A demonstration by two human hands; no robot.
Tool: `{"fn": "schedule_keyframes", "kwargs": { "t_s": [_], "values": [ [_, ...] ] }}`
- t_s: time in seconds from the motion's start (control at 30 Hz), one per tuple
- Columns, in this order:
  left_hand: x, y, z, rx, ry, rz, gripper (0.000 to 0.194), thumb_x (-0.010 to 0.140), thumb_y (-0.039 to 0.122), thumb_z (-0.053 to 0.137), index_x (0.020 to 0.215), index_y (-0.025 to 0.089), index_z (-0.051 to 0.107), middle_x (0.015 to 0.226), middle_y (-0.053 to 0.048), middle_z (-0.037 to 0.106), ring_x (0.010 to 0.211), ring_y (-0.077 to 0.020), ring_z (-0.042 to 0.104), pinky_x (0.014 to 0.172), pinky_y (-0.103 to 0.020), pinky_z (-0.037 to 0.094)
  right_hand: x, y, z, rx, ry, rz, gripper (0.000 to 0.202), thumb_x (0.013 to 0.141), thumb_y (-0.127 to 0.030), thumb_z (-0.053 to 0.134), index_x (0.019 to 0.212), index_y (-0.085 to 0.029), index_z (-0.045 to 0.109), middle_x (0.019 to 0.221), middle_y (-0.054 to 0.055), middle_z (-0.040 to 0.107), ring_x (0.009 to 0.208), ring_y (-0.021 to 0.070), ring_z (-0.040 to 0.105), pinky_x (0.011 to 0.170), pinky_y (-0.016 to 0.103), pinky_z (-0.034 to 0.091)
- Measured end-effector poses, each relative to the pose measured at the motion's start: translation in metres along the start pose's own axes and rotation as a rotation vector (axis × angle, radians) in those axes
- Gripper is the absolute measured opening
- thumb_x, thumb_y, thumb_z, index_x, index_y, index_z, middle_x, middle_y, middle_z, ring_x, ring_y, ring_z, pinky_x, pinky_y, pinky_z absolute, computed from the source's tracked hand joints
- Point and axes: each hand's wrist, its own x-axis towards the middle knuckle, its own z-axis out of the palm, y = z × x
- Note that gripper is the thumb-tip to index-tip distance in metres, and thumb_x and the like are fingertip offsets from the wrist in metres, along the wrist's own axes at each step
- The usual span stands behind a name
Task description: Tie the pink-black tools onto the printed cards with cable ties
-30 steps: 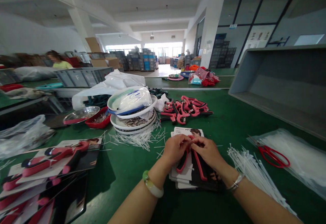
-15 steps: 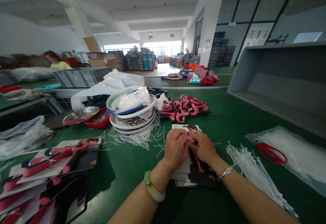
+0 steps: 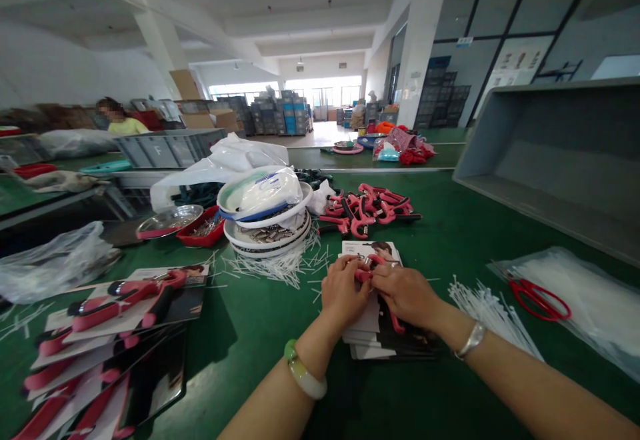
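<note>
A pink and black hand tool point(image 3: 397, 321) lies on a stack of printed cards point(image 3: 364, 341) in front of me. My left hand point(image 3: 345, 295) is closed round the tool's upper left part. From the right, my right hand point(image 3: 404, 291) reaches over the same tool, its fingers bent and pinched near its middle. Whatever small thing those fingertips hold is hidden. White cable ties point(image 3: 493, 315) lie in a bundle right of my right hand. Beyond the cards is a pile of similar pink tools point(image 3: 367, 210).
Carded pink tools point(image 3: 115, 320) are stacked at the left. Stacked bowls point(image 3: 267, 230), a red tray point(image 3: 201, 228) and loose ties point(image 3: 275, 265) stand farther back. Red scissors point(image 3: 540, 300) rest on a plastic bag point(image 3: 590, 307) by a grey crate point(image 3: 555, 173). A person point(image 3: 123, 120) is at the back left.
The view has shifted slightly. My hands have parted a little at the top, showing more of the tool between them, and my right hand lies flatter across it.
</note>
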Motion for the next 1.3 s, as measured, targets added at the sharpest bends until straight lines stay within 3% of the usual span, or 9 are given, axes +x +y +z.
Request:
{"fn": "schedule_keyframes", "kwargs": {
  "t_s": [0.17, 0.33, 0.4, 0.5, 0.6, 0.77, 0.9, 1.13, 1.3],
  "values": [
    [-0.002, -0.003, 0.001, -0.037, 0.059, 0.028, 0.015, 0.078, 0.029, 0.06, 0.092, 0.026, 0.066, 0.113, -0.004, 0.059, 0.107, -0.023, 0.053, 0.092, -0.038, 0.042, -0.003, -0.003, 0.005, 0.067, 0.033, -0.008, 0.022, 0.086, -0.016, 0.046, 0.084, -0.02, 0.068, 0.086, 0.006, 0.067, 0.083, 0.0186, 0.06, 0.078, 0.031, 0.045],
    [-0.014, -0.024, -0.021, -0.005, 0.316, 0.052, 0.02, 0.08, 0.029, 0.057, 0.098, 0.022, 0.063, 0.118, -0.009, 0.055, 0.112, -0.0252, 0.05, 0.096, -0.044, 0.038, -0.037, 0.002, 0.008, 0.288, 0.312, 0.02, 0.025, 0.087, -0.022, 0.046, 0.105, -0.018, 0.062, 0.105, 0.009, 0.063, 0.099, 0.0194, 0.056, 0.085, 0.034, 0.046],
    [-0.023, -0.038, -0.03, -0.025, 0.38, -0.024, 0.03, 0.079, 0.033, 0.059, 0.106, 0.021, 0.059, 0.117, -0.01, 0.055, 0.109, -0.0258, 0.052, 0.094, -0.044, 0.04, -0.046, -0.001, 0.002, 0.254, 0.311, 0.012, 0.031, 0.082, -0.022, 0.049, 0.11, -0.018, 0.06, 0.11, 0.011, 0.059, 0.102, 0.0217, 0.054, 0.085, 0.036, 0.047],
    [-0.034, -0.053, -0.032, -0.268, 0.221, -0.242, 0.04, 0.075, 0.043, 0.062, 0.105, 0.017, 0.056, 0.092, -0.007, 0.063, 0.079, -0.0194, 0.06, 0.072, -0.034, 0.049, -0.044, -0.011, -0.006, 0.072, 0.187, 0.034, 0.025, 0.075, -0.027, 0.058, 0.097, -0.02, 0.067, 0.108, 0.013, 0.058, 0.099, 0.028, 0.054, 0.075, 0.039, 0.049],
    [-0.039, -0.055, -0.025, -0.527, 0.013, -0.284, 0.028, 0.075, 0.042, 0.062, 0.084, 0.015, 0.06, 0.073, -0.002, 0.064, 0.065, -0.0144, 0.059, 0.061, -0.025, 0.047, -0.033, -0.021, -0.007, -0.085, 0.102, 0.045, 0.01, 0.075, -0.025, 0.059, 0.074, -0.019, 0.068, 0.098, 0.013, 0.06, 0.09, 0.0277, 0.055, 0.065, 0.035, 0.048],
    [-0.038, -0.043, -0.017, -0.459, 0.091, -0.148, 0.016, 0.078, 0.032, 0.061, 0.076, 0.017, 0.065, 0.073, 0.0, 0.066, 0.061, -0.0111, 0.055, 0.058, -0.021, 0.045, -0.031, -0.031, 0.003, -0.168, 0.134, -0.11, 0.013, 0.082, -0.016, 0.052, 0.076, -0.018, 0.064, 0.085, 0.009, 0.062, 0.076, 0.0201, 0.055, 0.058, 0.028, 0.042],
    [-0.037, -0.039, -0.011, -0.391, 0.066, -0.061, 0.012, 0.08, 0.027, 0.06, 0.078, 0.019, 0.068, 0.076, 0.0, 0.067, 0.063, -0.0112, 0.057, 0.06, -0.021, 0.047, -0.034, -0.036, 0.007, -0.154, 0.173, -0.289, 0.014, 0.082, -0.014, 0.052, 0.089, -0.017, 0.065, 0.08, 0.007, 0.064, 0.072, 0.0202, 0.055, 0.056, 0.029, 0.039],
    [-0.036, -0.037, -0.012, -0.304, 0.161, 0.106, 0.013, 0.082, 0.018, 0.058, 0.09, 0.02, 0.069, 0.083, -0.002, 0.069, 0.073, -0.0126, 0.061, 0.069, -0.023, 0.05, -0.016, -0.03, 0.01, 0.318, 0.34, 0.071, 0.018, 0.09, -0.023, 0.044, 0.083, -0.019, 0.06, 0.082, 0.006, 0.063, 0.079, 0.018, 0.059, 0.069, 0.03, 0.046],
    [-0.035, -0.035, -0.014, -0.231, 0.088, 0.195, 0.017, 0.086, 0.021, 0.055, 0.092, 0.024, 0.07, 0.087, -0.003, 0.069, 0.078, -0.0127, 0.064, 0.071, -0.022, 0.051, -0.013, -0.032, 0.021, 0.413, 0.382, 0.133, 0.016, 0.09, -0.026, 0.045, 0.085, -0.02, 0.059, 0.084, 0.005, 0.063, 0.081, 0.0184, 0.059, 0.071, 0.031, 0.046]
  ]
}}
